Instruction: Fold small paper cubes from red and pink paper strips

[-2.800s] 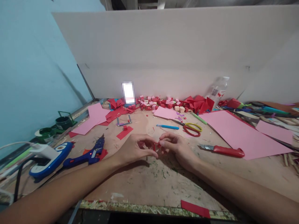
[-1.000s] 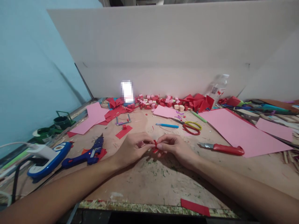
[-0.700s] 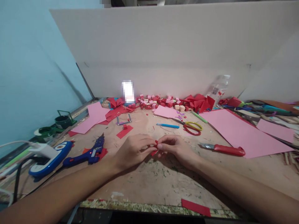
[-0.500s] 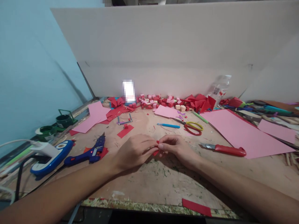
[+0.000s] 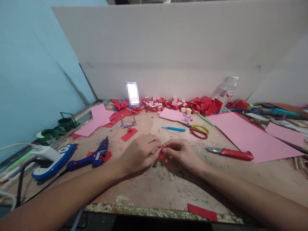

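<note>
Between the fingertips of both hands is a small red paper piece [image 5: 161,154], low over the middle of the table [image 5: 149,189]. My left hand [image 5: 144,152] pinches it from the left, its fingers bent and close together. From the right, my right hand [image 5: 179,152] grips the same piece between thumb and forefinger. Part of the piece is hidden by the fingers, so its full shape cannot be made out. Beyond the left hand lies a red paper strip [image 5: 129,135] with a tiny red cube [image 5: 130,129] on it.
A blue glue gun [image 5: 96,157] and power strip [image 5: 54,165] lie left. Scissors [image 5: 198,131], a blue pen-like tool [image 5: 173,129] and a red-handled knife [image 5: 237,154] lie right. Behind are paper cubes [image 5: 156,105], pink sheets [image 5: 250,134] and a bottle [image 5: 226,91]. A red strip [image 5: 202,212] is at the front edge.
The fingers have shifted slightly around the red paper piece, and more of it shows below the fingertips. Other things on the table stay in place.
</note>
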A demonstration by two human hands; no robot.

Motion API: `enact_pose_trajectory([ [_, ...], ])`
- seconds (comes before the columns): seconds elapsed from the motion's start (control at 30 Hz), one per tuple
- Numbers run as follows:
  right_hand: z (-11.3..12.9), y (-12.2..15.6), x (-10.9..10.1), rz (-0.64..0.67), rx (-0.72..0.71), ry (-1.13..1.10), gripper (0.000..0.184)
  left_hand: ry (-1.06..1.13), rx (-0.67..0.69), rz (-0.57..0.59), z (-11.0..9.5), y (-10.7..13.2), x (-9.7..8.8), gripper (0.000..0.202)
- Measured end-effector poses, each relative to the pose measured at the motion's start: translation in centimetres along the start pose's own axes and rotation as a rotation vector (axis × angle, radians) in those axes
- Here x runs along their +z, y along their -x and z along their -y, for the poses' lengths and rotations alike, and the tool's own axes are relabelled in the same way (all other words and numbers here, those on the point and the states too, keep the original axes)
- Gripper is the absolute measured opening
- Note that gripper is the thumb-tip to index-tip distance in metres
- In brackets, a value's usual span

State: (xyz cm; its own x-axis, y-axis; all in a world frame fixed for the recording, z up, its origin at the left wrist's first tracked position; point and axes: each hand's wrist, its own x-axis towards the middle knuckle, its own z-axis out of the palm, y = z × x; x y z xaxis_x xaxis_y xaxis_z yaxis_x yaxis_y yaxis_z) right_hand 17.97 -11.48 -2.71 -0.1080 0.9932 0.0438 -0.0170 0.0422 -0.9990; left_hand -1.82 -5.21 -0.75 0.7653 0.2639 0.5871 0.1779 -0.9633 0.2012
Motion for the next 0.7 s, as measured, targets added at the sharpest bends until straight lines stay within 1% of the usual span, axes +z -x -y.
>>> enact_pose_trajectory([
  [0.17,-0.18,0.16,0.07,-0.024,-0.047,0.071,0.013,0.17,-0.073,-0.039,-0.2,0.08,0.24,0.014],
  [0.23,-0.16,0.25,0.08,-0.03,-0.061,0.101,0.012,0.228,-0.137,-0.047,-0.37,0.01,0.14,0.014],
  [0.37,-0.05,0.47,0.16,-0.013,-0.092,0.166,0.015,0.357,-0.307,-0.044,-0.58,-0.3,-0.12,0.009],
  [0.43,-0.07,0.56,0.2,-0.02,-0.111,0.199,0.014,0.408,-0.358,-0.045,-0.59,-0.43,-0.13,0.009],
  [0.57,-0.21,0.68,0.32,-0.062,-0.127,0.271,0.016,0.484,-0.414,-0.043,-0.7,-0.6,-0.11,0.01],
  [0.7,-0.1,0.88,0.49,-0.099,-0.163,0.337,0.015,0.52,-0.442,-0.03,-0.9,-0.72,-0.2,0.008],
])
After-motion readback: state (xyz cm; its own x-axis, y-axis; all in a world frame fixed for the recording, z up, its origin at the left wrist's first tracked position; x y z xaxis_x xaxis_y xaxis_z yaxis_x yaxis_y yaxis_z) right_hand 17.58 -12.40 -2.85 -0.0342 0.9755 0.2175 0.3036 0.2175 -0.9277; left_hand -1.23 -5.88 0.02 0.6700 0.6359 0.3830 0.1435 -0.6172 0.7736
